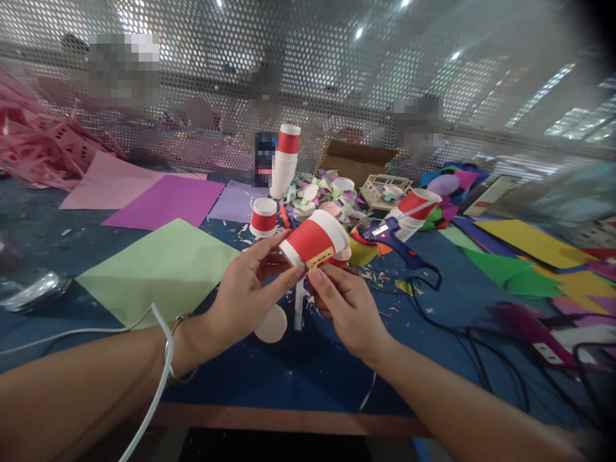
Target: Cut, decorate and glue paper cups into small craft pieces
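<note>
A red and white paper cup [308, 239] is tilted on its side above the middle of the table, its wide rim toward the right. My left hand [248, 292] grips it around the base end, thumb along the lower side. At the cup's lower edge, by a small yellowish printed label [320, 257], the thumb and fingers of my right hand [349, 308] are pinched together against it. Below the hands lie a pale round disc [271, 324] and a translucent stick [299, 307]. Just to the right is a blue glue gun [397, 244] with a black cord.
Behind stand another paper cup [264, 217], a tall cup stack [287, 160] and a heap of paper scraps [327, 192]. A leaning cup stack [414, 208] is at right. Coloured sheets [163, 269] lie on both sides. A white cable [161, 378] crosses my left forearm.
</note>
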A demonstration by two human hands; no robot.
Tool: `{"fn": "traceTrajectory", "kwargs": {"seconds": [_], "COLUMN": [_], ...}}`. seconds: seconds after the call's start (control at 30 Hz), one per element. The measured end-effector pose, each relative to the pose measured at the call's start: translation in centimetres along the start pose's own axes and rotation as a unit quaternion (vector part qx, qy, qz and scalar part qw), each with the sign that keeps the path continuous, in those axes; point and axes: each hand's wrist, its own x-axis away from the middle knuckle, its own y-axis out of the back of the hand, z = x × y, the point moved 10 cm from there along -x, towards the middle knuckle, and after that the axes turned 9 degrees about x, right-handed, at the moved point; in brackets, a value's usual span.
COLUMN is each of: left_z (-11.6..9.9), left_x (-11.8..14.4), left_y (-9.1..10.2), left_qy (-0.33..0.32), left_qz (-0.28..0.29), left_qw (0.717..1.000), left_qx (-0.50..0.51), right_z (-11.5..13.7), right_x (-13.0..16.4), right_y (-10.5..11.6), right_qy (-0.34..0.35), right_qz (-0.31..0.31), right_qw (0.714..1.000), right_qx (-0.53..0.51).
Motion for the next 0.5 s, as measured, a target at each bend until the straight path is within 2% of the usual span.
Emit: {"fn": "traceTrajectory", "kwargs": {"seconds": [0.27, 0.5], "left_z": [-1.3, -2.0], "left_x": [0.3, 0.4], "left_y": [-0.2, 0.0], "left_qy": [-0.098, -0.127], "left_qz": [0.008, -0.001], "left_qw": [0.995, 0.983], "left_qx": [-0.034, -0.135], "right_z": [0.5, 0.3], "right_x": [0.4, 0.3], "right_y": [0.1, 0.1], "right_qy": [0.0, 0.008], "right_qz": [-0.009, -0.01], "right_qw": [1.0, 1.0], "right_qx": [0.007, 0.003]}}
